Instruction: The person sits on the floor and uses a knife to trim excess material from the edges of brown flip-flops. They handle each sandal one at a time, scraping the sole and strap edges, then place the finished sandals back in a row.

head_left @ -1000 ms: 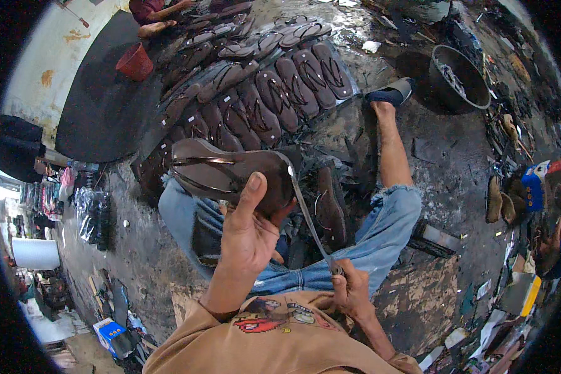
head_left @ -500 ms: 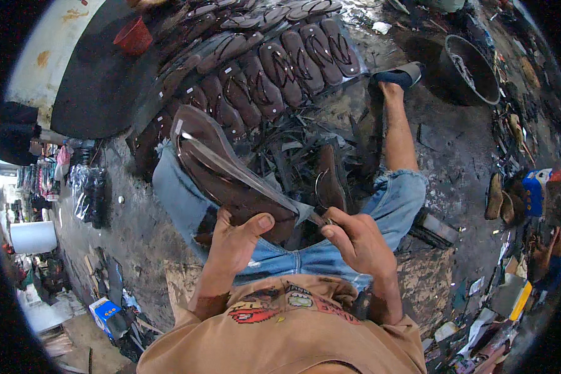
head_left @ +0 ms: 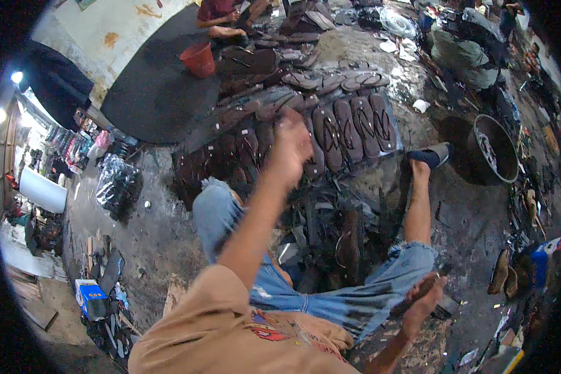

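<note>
My left hand (head_left: 291, 148) is stretched forward over the rows of dark brown thong sandals (head_left: 349, 128). Motion smears its fingers, so whether it touches a sandal or holds one is unclear. Out to the right, beside my right knee, my right hand (head_left: 425, 302) is curled, with a dark shape at its fingers that I cannot make out. Between my legs a single brown sandal (head_left: 348, 243) stands among dark offcut strips (head_left: 311, 215). Blue ripped jeans (head_left: 330, 308) cover my spread legs.
A black sheet (head_left: 149, 93) with a red bucket (head_left: 198, 59) lies at the far left, where another person sits. A dark round tub (head_left: 495, 149) stands at the right. Blue boxes (head_left: 92, 299) and a plastic-wrapped bundle (head_left: 115, 187) are on the left floor.
My left hand has swung forward from my lap, and the large brown sandal it held no longer shows there. My right hand has moved right, away from my lap. The view has shifted.
</note>
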A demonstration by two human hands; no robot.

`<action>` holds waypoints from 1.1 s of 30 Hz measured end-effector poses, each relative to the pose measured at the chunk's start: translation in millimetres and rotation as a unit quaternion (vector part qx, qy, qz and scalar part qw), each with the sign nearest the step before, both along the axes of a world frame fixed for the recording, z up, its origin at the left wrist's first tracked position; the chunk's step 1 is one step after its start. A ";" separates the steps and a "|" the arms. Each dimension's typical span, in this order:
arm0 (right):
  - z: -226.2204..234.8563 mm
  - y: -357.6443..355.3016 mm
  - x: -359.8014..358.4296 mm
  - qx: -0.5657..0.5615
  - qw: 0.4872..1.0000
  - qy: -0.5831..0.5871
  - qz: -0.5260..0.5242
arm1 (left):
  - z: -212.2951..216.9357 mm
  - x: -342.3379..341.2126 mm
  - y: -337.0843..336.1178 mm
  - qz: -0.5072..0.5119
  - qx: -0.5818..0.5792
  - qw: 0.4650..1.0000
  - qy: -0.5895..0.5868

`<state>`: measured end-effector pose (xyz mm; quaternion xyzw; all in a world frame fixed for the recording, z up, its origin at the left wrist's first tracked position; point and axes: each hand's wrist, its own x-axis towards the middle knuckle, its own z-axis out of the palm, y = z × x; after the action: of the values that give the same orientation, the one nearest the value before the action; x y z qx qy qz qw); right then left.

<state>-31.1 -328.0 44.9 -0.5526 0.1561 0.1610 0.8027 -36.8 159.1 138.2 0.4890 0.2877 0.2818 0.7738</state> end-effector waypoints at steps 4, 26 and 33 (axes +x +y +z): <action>36.8 48.4 -14.3 -0.067 0.993 -0.034 -0.088 | -178.9 -12.4 -195.5 -0.133 0.252 0.844 0.455; 113.5 164.5 -25.3 0.118 0.987 -0.098 0.045 | 12.6 -113.9 -117.7 -0.059 0.235 0.968 -0.069; 107.7 208.7 -91.6 0.060 0.991 -0.084 0.087 | 50.7 -127.4 -177.5 -0.038 -0.372 0.899 -0.229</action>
<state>-122.8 -119.4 152.6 -0.5263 0.0296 0.1926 0.8276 -164.2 -18.4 188.9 0.0979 0.1674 0.2294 0.9538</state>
